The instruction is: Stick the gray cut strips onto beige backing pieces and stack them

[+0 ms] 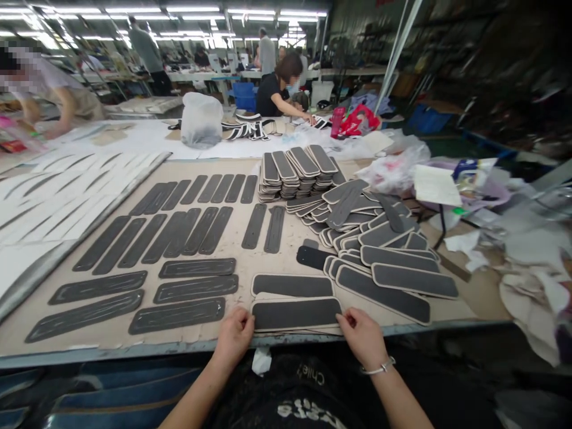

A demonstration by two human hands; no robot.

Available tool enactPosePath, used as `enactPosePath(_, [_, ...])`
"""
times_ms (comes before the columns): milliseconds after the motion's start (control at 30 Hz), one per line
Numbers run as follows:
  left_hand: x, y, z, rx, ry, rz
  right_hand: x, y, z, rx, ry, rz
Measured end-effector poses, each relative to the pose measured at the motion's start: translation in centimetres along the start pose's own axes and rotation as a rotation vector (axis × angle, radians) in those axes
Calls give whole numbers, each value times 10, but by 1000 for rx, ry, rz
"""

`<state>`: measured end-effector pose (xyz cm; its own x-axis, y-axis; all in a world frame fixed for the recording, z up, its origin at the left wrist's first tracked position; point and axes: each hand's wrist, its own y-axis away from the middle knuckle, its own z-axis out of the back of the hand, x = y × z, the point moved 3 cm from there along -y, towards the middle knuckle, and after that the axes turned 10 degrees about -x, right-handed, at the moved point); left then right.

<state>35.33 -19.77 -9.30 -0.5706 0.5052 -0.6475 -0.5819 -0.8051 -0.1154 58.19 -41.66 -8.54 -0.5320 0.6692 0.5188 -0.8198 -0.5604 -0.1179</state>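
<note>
A dark grey strip with a pale border (pixel 295 314) lies at the table's front edge. My left hand (pixel 236 333) pinches its left end, and my right hand (pixel 363 335) pinches its right end. Just behind it lies a similar bordered strip (pixel 292 285). To the right, a loose pile of bordered strips (pixel 384 229) overlaps at various angles, with neat stacks (pixel 297 170) behind. On the left, several plain dark strips with shiny streaks (pixel 179 313) lie flat in rows.
The tan-covered table (pixel 241 262) ends at a front edge near my body. White sheets with dark slits (pixel 58 190) lie at the left. Behind are a white plastic bag (pixel 202 119) and a seated person (pixel 272 89). Bags and cloth (pixel 397 164) crowd the right.
</note>
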Motion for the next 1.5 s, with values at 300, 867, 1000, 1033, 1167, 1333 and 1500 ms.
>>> enactPosePath(300, [-2,0,0,15,-15,15,-3,-2,-1,46,-16,-51])
enactPosePath(867, [-1,3,-1,-30,-34,63,-13,-2,-4,190,54,-109])
enactPosePath(1000, [1,3,-3,-47,-55,48,-11,-2,-3,192,67,-146])
enactPosePath(1033, [2,3,-3,-45,-60,46,-10,-2,-2,193,71,-154])
enactPosePath(1167, [5,-1,-3,20,-109,82,-8,-3,0,163,107,-151])
enactPosePath(1333, [6,-5,-2,75,-145,110,-14,-2,2,97,74,-170])
enactPosePath(1500, [10,-3,-3,58,-130,127,-15,-5,4,132,-139,-133])
